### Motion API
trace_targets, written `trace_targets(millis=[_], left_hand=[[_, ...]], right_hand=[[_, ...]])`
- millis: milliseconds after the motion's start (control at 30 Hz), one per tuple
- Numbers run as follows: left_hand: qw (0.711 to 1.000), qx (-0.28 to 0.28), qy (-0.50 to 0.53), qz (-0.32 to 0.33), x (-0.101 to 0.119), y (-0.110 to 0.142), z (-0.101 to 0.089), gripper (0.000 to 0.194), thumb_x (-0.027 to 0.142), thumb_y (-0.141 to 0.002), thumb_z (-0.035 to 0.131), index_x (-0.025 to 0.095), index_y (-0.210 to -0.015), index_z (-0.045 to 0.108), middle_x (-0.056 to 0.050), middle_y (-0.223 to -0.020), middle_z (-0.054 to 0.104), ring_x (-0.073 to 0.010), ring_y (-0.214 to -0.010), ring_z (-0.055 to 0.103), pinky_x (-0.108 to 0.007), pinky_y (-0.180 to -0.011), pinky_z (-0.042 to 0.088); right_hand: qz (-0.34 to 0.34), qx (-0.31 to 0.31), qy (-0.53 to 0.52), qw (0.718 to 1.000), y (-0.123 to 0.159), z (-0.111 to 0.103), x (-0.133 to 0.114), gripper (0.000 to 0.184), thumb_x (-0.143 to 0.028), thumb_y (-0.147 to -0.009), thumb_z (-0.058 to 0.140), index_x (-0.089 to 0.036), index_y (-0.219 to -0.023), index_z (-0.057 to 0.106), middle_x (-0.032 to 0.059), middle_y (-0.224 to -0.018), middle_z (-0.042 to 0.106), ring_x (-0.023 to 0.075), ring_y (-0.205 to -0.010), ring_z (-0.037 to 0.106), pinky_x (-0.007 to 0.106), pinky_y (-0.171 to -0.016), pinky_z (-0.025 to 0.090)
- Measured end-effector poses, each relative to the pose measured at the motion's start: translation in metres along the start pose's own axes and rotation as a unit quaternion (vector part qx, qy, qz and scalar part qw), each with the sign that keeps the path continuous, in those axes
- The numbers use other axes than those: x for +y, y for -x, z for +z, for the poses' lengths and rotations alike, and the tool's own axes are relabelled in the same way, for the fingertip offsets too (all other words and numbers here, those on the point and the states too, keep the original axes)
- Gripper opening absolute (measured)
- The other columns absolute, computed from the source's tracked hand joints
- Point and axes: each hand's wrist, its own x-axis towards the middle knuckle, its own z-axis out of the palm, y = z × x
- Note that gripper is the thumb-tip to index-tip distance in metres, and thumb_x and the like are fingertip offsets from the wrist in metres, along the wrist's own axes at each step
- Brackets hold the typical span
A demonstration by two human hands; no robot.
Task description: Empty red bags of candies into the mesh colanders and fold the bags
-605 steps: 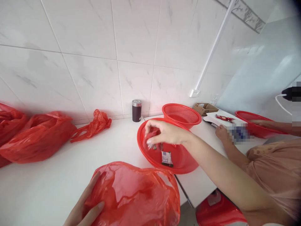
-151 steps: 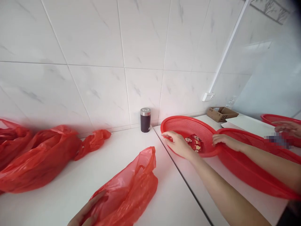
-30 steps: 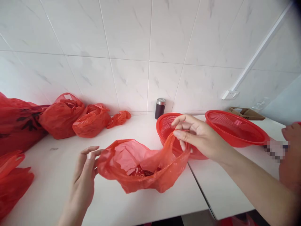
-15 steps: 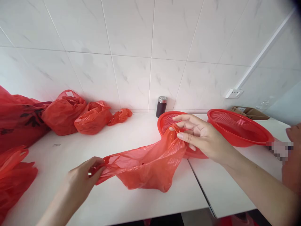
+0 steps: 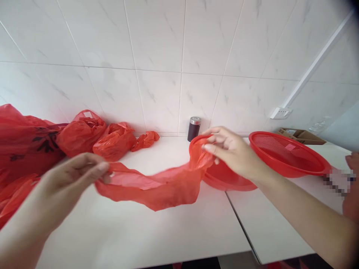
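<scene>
A thin red plastic bag (image 5: 168, 190) is stretched between my two hands above the white table (image 5: 140, 235). My left hand (image 5: 81, 173) pinches its left end between thumb and fingers. At the other end, my right hand (image 5: 224, 149) grips the gathered plastic with thumb and index finger, the remaining fingers loosely curled. The bag sags in the middle and looks flat, with nothing visible inside. Just behind my right hand stands a red mesh basket (image 5: 232, 183), partly covered by the hand and the bag.
Several filled red bags (image 5: 114, 142) line the wall at left, near a large red bag (image 5: 25, 138) with dark print. A dark bottle (image 5: 194, 129), another red basket (image 5: 288, 157) and a cardboard box (image 5: 303, 136) stand toward the back. Another person's arm (image 5: 352, 190) shows at right.
My left hand has risen and moved left with its end of the bag. The bag's hanging part has lifted and flattened. My right hand keeps its hold, shifted slightly left and up.
</scene>
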Motion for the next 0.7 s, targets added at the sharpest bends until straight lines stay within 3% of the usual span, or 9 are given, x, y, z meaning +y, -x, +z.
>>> trace_targets(millis=[67, 133, 267, 400, 467, 600, 700], left_hand=[[0.998, -0.045, 0.050, 0.004, 0.014, -0.007, 0.007, 0.026, 0.049, -0.077, 0.068, 0.024, -0.077, 0.062, 0.003, -0.067, 0.062, -0.0113, -0.066, 0.056, -0.015, -0.059, 0.047], [0.992, -0.027, 0.120, -0.001, 0.027, -0.014, 0.013, 0.025, 0.048, -0.076, 0.069, 0.024, -0.079, 0.063, 0.003, -0.068, 0.061, -0.0105, -0.061, 0.055, -0.015, -0.052, 0.047], [0.992, -0.078, 0.099, -0.011, 0.039, -0.029, 0.015, 0.027, 0.048, -0.077, 0.068, 0.021, -0.079, 0.065, 0.000, -0.074, 0.064, -0.0101, -0.060, 0.056, -0.015, -0.050, 0.048], [0.994, -0.030, 0.104, 0.036, 0.044, -0.038, 0.010, 0.023, 0.043, -0.077, 0.071, 0.024, -0.089, 0.067, -0.001, -0.084, 0.068, -0.0127, -0.071, 0.063, -0.016, -0.058, 0.054], [0.992, -0.042, 0.106, 0.046, 0.047, -0.039, 0.012, 0.025, 0.041, -0.076, 0.073, 0.025, -0.094, 0.068, -0.002, -0.091, 0.070, -0.0144, -0.078, 0.066, -0.017, -0.064, 0.056], [0.988, -0.087, 0.099, 0.075, 0.049, -0.032, 0.022, 0.032, 0.040, -0.076, 0.073, 0.029, -0.106, 0.067, -0.002, -0.103, 0.070, -0.0145, -0.091, 0.067, -0.015, -0.073, 0.056], [0.992, -0.086, 0.039, 0.087, 0.040, -0.028, 0.019, 0.042, 0.042, -0.078, 0.070, 0.034, -0.119, 0.062, 0.000, -0.119, 0.067, -0.0145, -0.105, 0.063, -0.012, -0.078, 0.053]], right_hand=[[-0.018, -0.030, 0.012, 0.999, -0.005, 0.003, -0.008, 0.022, -0.032, -0.086, 0.061, -0.024, -0.106, 0.060, 0.0025, -0.092, 0.064, 0.0137, -0.073, 0.062, 0.025, -0.056, 0.051], [-0.049, -0.004, 0.012, 0.999, -0.012, 0.003, -0.018, 0.018, -0.030, -0.086, 0.061, -0.024, -0.104, 0.060, 0.0017, -0.090, 0.064, 0.0132, -0.073, 0.062, 0.024, -0.055, 0.050], [-0.066, -0.027, 0.020, 0.997, -0.026, 0.001, -0.032, 0.017, -0.026, -0.085, 0.062, -0.023, -0.101, 0.059, 0.0003, -0.084, 0.063, 0.0113, -0.065, 0.060, 0.023, -0.052, 0.049], [-0.059, -0.039, 0.023, 0.997, -0.031, 0.002, -0.034, 0.014, -0.028, -0.088, 0.057, -0.023, -0.101, 0.056, -0.0012, -0.078, 0.064, 0.0119, -0.065, 0.060, 0.024, -0.055, 0.049], [-0.042, -0.091, 0.044, 0.994, -0.030, 0.005, -0.032, 0.018, -0.032, -0.088, 0.058, -0.024, -0.103, 0.058, 0.0005, -0.084, 0.065, 0.0140, -0.076, 0.062, 0.027, -0.064, 0.051], [0.006, -0.209, 0.160, 0.965, -0.020, 0.010, -0.024, 0.042, -0.049, -0.080, 0.065, -0.030, -0.117, 0.061, 0.0040, -0.123, 0.059, 0.0225, -0.109, 0.056, 0.034, -0.086, 0.048], [0.051, -0.292, 0.230, 0.927, -0.008, 0.011, -0.015, 0.048, -0.055, -0.074, 0.068, -0.035, -0.117, 0.064, 0.0027, -0.126, 0.058, 0.0259, -0.110, 0.056, 0.033, -0.081, 0.048]])
